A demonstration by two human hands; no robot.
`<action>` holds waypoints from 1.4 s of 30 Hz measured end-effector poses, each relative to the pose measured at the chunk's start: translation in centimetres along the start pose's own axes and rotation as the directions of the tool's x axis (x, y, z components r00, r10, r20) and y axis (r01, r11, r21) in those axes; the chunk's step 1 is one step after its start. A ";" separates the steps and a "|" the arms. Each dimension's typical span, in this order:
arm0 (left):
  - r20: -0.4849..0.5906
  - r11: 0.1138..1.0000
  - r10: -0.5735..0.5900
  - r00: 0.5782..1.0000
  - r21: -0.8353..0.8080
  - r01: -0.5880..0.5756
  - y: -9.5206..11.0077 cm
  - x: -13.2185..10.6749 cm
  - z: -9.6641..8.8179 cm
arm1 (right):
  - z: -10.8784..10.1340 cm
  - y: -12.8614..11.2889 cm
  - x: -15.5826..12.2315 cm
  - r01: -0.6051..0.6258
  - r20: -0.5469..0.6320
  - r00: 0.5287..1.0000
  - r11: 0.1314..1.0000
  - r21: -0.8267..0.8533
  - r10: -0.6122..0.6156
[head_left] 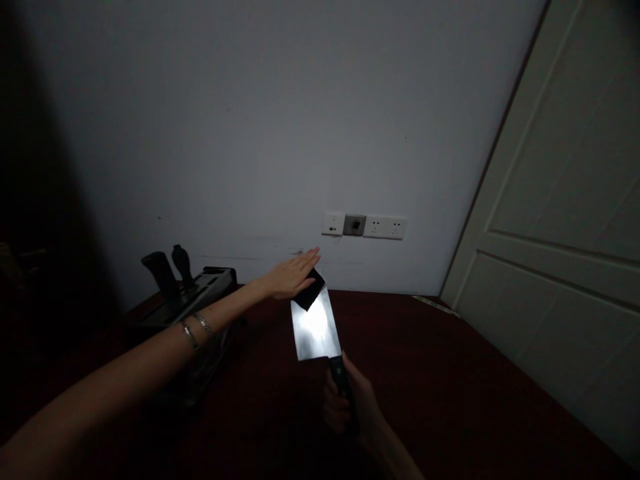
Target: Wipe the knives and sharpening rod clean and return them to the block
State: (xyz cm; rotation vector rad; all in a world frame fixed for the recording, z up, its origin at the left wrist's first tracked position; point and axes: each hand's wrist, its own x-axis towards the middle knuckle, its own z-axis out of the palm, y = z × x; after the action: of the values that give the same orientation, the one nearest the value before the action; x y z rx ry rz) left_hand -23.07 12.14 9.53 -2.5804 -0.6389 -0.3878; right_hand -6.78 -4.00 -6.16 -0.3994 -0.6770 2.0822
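Note:
A cleaver (316, 332) with a broad, shiny blade is held upright, its blade pointing up and away from me. My right hand (351, 395) is wrapped round its black handle (339, 375). At the blade's upper end a black cloth (311, 291) lies against the metal. My left hand (294, 273) presses on this cloth, fingers straight and close together. Part of the cloth is hidden under that hand. Two bracelets circle my left wrist.
A dark knife block (205, 288) with black-handled tools stands at the left on the dark red table (400, 347). Behind is a pale wall with a row of sockets (384, 227). A light door (560, 267) borders the right, and a thin strip (435, 305) lies along the table's back edge.

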 end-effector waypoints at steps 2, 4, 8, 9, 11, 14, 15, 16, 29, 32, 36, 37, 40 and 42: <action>0.003 1.000 0.001 1.000 0.020 -0.002 0.1 -0.1 0.0 | 0.0 0.0 0.0 0.006 0.023 1.000 1.000 0.007 -0.006; 0.009 0.999 0.003 1.000 0.038 -0.003 0.5 -0.1 -0.1 | 0.0 -0.1 0.0 0.017 0.054 0.998 1.000 0.007 -0.018; 0.021 0.998 0.038 0.999 0.055 -0.040 1.7 -0.2 0.0 | 0.2 -0.3 -0.1 0.018 0.093 0.995 0.999 0.052 -0.023; 0.025 0.997 0.051 0.998 0.054 -0.052 2.1 -0.3 0.1 | 0.3 -0.4 -0.1 0.019 0.097 0.995 0.997 0.069 -0.025; 0.029 0.996 0.075 0.997 0.047 -0.076 3.0 -0.5 0.4 | 0.3 -0.5 -0.2 0.017 0.114 0.993 0.995 0.095 -0.028; 0.022 0.994 0.106 0.994 0.024 -0.107 4.5 -1.0 0.7 | 0.3 -0.7 -0.1 0.014 0.127 0.991 0.994 0.109 -0.028; 0.018 0.993 0.116 0.993 0.015 -0.116 5.0 -1.2 0.7 | 0.3 -0.7 -0.1 0.016 0.124 0.992 0.994 0.110 -0.030; 0.015 0.992 0.125 0.992 0.004 -0.125 5.5 -1.4 0.8 | 0.3 -0.7 -0.1 0.018 0.119 0.992 0.994 0.107 -0.030; 0.013 0.994 0.095 0.995 -0.063 -0.094 10.1 -3.0 0.7 | 0.3 -0.5 -0.3 0.046 0.035 0.998 0.995 0.084 -0.049; 0.005 0.995 0.079 0.997 -0.059 -0.078 10.9 -2.6 0.9 | 0.0 -0.4 -0.2 0.037 0.013 0.999 0.993 0.109 -0.039; -0.012 0.993 0.093 0.996 -0.065 -0.093 11.5 -1.7 1.1 | -0.2 -0.4 -0.3 0.035 -0.025 0.999 0.994 0.105 -0.033; -0.016 0.992 0.102 0.995 -0.067 -0.103 11.4 -1.4 1.0 | -0.2 -0.5 -0.3 0.040 -0.032 0.999 0.995 0.097 -0.037; -0.018 0.980 0.186 0.982 -0.075 -0.187 10.2 -0.8 0.6 | -0.1 -0.9 -0.3 0.059 -0.023 0.998 0.996 0.063 -0.058; -0.027 0.968 0.234 0.972 -0.084 -0.235 9.0 -0.5 0.1 | 0.1 -1.2 -0.2 0.062 0.006 0.998 0.997 0.049 -0.063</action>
State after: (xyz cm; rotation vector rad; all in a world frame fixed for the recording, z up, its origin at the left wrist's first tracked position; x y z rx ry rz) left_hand -18.97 4.92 6.03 -2.6926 -0.3104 -0.3658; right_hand -5.90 -3.66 -5.39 -0.3392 -0.6337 2.0378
